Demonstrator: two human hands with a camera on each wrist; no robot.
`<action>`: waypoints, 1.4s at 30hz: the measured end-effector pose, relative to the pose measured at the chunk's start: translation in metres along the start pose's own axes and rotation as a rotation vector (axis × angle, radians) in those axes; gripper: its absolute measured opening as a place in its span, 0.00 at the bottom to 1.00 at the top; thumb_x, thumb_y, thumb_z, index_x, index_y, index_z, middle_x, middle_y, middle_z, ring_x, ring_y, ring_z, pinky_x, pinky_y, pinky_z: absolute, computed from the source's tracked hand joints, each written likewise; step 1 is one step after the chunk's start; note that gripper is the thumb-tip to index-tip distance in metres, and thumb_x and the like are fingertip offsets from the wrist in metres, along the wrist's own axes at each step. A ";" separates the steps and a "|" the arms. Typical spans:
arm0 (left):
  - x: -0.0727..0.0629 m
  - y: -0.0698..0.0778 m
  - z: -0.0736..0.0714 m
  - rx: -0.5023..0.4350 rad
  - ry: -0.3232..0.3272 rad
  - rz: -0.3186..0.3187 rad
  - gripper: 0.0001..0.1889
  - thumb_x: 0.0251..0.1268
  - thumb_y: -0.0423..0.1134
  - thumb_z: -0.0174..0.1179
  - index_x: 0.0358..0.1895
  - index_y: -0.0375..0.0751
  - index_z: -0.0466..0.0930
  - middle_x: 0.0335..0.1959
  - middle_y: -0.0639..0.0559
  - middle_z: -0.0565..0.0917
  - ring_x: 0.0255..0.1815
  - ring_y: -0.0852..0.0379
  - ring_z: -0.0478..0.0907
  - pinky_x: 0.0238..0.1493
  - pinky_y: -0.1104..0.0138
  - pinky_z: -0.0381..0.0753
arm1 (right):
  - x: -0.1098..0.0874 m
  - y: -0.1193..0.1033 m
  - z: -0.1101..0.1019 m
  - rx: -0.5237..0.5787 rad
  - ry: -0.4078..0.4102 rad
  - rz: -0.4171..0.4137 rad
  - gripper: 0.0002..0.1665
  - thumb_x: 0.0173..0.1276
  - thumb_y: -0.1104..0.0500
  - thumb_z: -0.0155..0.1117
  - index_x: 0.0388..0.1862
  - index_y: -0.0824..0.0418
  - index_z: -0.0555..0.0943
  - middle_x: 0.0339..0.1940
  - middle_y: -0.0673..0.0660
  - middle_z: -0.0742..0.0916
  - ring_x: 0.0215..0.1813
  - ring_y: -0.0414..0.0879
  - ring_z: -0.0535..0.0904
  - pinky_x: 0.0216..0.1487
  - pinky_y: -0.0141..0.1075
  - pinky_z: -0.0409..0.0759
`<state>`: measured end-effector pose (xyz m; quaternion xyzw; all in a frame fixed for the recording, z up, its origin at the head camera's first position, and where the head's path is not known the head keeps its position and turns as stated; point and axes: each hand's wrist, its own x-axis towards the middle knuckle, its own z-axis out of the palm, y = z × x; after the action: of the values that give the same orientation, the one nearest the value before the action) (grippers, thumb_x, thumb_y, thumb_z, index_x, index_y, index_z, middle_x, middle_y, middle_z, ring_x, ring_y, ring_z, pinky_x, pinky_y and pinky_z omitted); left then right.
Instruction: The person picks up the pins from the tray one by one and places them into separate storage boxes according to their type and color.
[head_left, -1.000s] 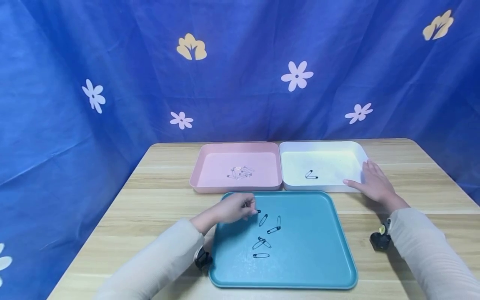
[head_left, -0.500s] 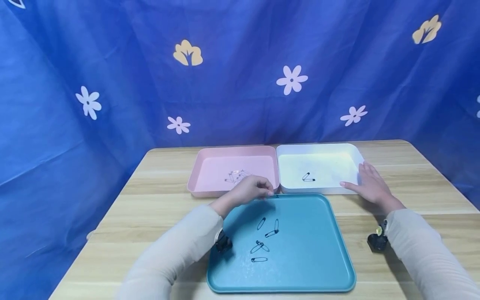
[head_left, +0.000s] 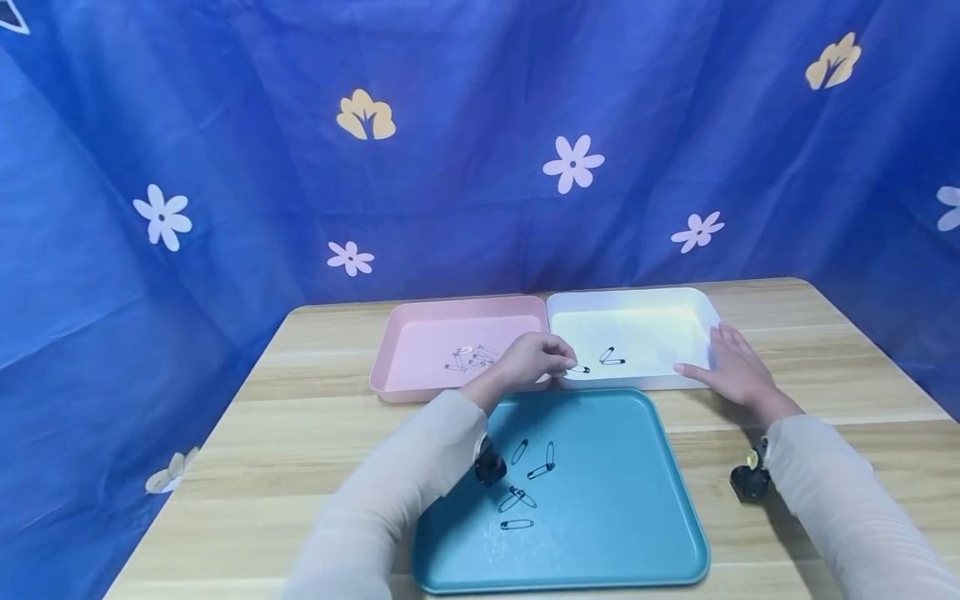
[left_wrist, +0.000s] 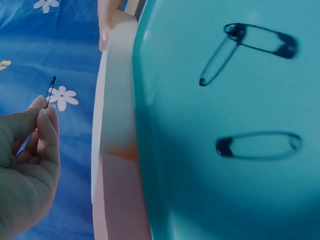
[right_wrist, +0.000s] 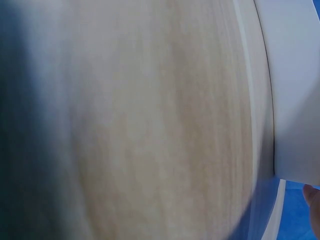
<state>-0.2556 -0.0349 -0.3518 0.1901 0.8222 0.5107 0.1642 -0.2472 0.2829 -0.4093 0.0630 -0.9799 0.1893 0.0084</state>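
Between thumb and fingertips my left hand (head_left: 534,360) pinches a black safety pin (left_wrist: 50,91), its dark head pointing away from the fingers. In the head view this hand is over the near corner where the pink tray (head_left: 382,367) meets the white tray (head_left: 637,382), and the pin overlaps the white tray's left end. My right hand (head_left: 738,367) rests with spread, straight fingers on the white tray's right near corner. Two black safety pins (head_left: 612,362) form a V inside the white tray. Several silver safety pins (head_left: 472,360) lie in the pink one.
A teal tray (head_left: 600,575) lies nearest on the wooden table (head_left: 300,450), holding several black safety pins (head_left: 517,525) in its left half. The pink and white trays stand side by side behind it. A blue flowered curtain (head_left: 450,192) hangs behind the table.
My left hand has lifted a black safety pin from the teal tray's upper left and carried it right and away to the white tray. The right hand has stayed at the white tray's corner.
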 end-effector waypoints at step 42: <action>0.093 -0.012 0.051 0.268 0.172 -0.078 0.06 0.53 0.34 0.58 0.32 0.42 0.84 0.29 0.56 0.82 0.36 0.61 0.73 0.39 0.75 0.68 | 0.005 0.003 0.001 -0.024 0.008 0.010 0.62 0.53 0.29 0.46 0.62 0.79 0.39 0.64 0.74 0.44 0.65 0.63 0.35 0.62 0.51 0.35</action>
<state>-0.3148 0.0445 -0.3911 0.1336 0.9009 0.4039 0.0860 -0.2528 0.2844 -0.4108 0.0570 -0.9823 0.1781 0.0122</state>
